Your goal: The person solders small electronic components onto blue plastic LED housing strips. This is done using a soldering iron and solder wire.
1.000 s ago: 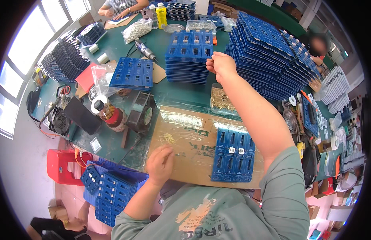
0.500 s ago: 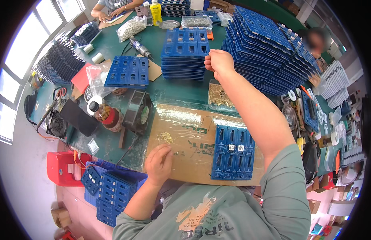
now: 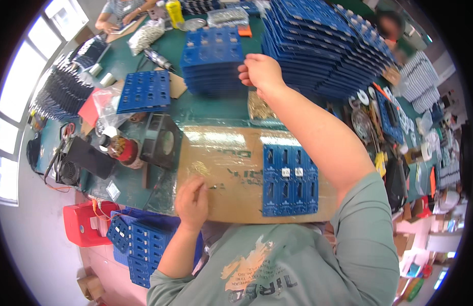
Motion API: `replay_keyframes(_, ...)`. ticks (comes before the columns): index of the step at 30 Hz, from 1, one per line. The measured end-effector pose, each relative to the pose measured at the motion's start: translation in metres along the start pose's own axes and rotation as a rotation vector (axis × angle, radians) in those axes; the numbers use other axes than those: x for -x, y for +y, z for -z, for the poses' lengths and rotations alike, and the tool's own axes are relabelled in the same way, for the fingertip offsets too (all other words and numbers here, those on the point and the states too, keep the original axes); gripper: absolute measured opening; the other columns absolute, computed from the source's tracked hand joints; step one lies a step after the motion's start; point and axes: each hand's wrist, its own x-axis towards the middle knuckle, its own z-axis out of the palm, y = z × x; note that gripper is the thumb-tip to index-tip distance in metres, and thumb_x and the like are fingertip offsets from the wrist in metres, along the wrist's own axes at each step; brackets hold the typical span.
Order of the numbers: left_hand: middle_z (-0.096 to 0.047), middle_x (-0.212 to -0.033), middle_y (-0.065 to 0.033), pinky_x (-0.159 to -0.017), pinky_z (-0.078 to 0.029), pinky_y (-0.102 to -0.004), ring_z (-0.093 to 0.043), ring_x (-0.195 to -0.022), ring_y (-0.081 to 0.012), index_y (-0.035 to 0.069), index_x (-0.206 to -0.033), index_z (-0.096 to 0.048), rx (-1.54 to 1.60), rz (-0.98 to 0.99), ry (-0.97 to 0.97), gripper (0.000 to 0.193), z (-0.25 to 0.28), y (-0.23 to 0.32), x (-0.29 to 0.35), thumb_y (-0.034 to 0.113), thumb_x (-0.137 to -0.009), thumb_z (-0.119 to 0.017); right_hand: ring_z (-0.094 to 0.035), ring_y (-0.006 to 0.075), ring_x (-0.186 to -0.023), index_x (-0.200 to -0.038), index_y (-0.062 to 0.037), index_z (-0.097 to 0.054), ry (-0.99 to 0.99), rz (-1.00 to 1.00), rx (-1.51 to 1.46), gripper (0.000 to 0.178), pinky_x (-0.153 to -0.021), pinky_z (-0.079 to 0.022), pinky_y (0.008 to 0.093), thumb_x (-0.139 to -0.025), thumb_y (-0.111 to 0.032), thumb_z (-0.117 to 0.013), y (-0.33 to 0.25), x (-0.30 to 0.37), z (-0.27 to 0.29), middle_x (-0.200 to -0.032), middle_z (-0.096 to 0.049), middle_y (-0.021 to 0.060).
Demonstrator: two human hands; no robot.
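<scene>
My right hand (image 3: 264,74) reaches far forward, fingers curled closed, at the right edge of a stack of blue circuit board panels (image 3: 211,76). I cannot tell whether it touches them or pinches something small. My left hand (image 3: 192,202) rests at the near left of a cardboard sheet (image 3: 231,196), thumb and fingers pressed together; what they hold, if anything, is hidden. Just beyond it lies a small heap of gold-coloured pins (image 3: 198,168). A blue circuit board panel (image 3: 290,196) with two white labels lies on the cardboard's right. Partly behind my right forearm is a container of pins (image 3: 259,108).
Taller stacks of blue panels (image 3: 318,56) rise at the back right. To the left stand a fan (image 3: 160,141), a lidded jar (image 3: 125,150) and a loose panel (image 3: 144,92). A red stool (image 3: 81,224) is low left. Another person's hands (image 3: 126,20) work at the far left.
The whole view has shifted and tilted a little. My right hand stays by the stack, its fingers still curled. My left hand remains beside the pins.
</scene>
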Motion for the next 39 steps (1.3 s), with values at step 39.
replay_keyframes(39, -0.07, -0.103, -0.0163, -0.083, -0.052, -0.039, -0.067, -0.094, -0.03, 0.006, -0.131, -0.064, -0.184, 0.295, -0.688, 0.052, -0.084, 0.073, -0.046, 0.023, -0.084, -0.079, -0.072, 0.0247, -0.095, -0.139, -0.0104, -0.058, -0.181, -0.088, 0.713, 0.049, -0.084, -0.056, 0.0424, -0.094, -0.026, -0.069, 0.122, 0.236, 0.234, -0.1, -0.074, 0.0118)
